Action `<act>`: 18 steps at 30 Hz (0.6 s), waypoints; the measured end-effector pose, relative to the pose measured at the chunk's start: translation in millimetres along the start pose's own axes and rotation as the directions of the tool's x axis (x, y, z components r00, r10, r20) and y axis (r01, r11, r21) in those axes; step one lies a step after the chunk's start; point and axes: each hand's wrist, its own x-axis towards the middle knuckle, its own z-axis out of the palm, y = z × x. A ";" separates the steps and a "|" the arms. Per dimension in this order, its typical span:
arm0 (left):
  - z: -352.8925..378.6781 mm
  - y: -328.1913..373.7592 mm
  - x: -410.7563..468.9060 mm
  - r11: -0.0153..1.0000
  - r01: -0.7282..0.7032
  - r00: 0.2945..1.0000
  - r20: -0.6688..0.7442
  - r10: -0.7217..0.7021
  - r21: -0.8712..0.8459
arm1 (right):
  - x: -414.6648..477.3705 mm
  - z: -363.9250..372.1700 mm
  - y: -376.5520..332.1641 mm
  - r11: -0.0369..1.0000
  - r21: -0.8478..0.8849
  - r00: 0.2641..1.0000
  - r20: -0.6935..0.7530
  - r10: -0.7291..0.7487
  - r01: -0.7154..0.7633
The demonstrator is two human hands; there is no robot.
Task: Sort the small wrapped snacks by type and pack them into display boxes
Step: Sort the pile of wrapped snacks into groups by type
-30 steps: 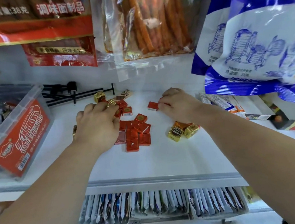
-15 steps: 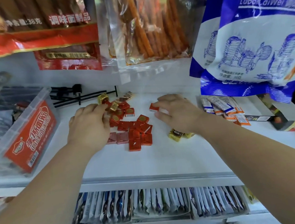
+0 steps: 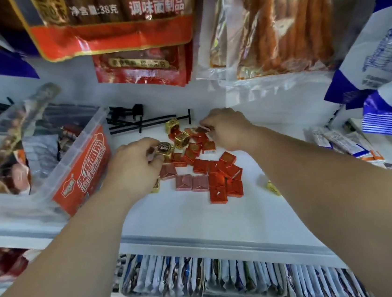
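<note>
Left hand (image 3: 133, 166) pinching gold snack (image 3: 165, 148), right hand (image 3: 227, 130) at red pile's (image 3: 217, 172) edge

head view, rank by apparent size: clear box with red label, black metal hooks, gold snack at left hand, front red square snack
1. clear box
2. black metal hooks
3. gold snack and front red square snack look alike, too close to rank
</note>
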 end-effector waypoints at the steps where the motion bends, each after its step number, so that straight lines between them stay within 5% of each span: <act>1: 0.9 0.6 1.5 1.000 0.001 1.000 -0.007 -0.001 0.000 | 0.5 1.0 1.5 1.000 -0.016 0.999 -0.044 0.012 -0.013; 8: 7.9 10.7 6.9 0.997 -0.037 0.999 0.015 0.037 0.065 | -19.9 0.4 11.0 0.999 0.015 0.995 -0.091 0.034 -0.033; 13: 5.6 26.7 5.2 0.993 -0.089 0.989 -0.113 0.097 0.073 | -69.7 -13.2 9.8 0.987 0.152 0.955 -0.283 0.087 -0.045; 18: 11.1 64.4 -11.6 0.978 -0.203 0.962 -0.175 0.209 0.050 | -146.5 -18.9 27.7 0.969 0.224 0.931 -0.322 0.171 -0.100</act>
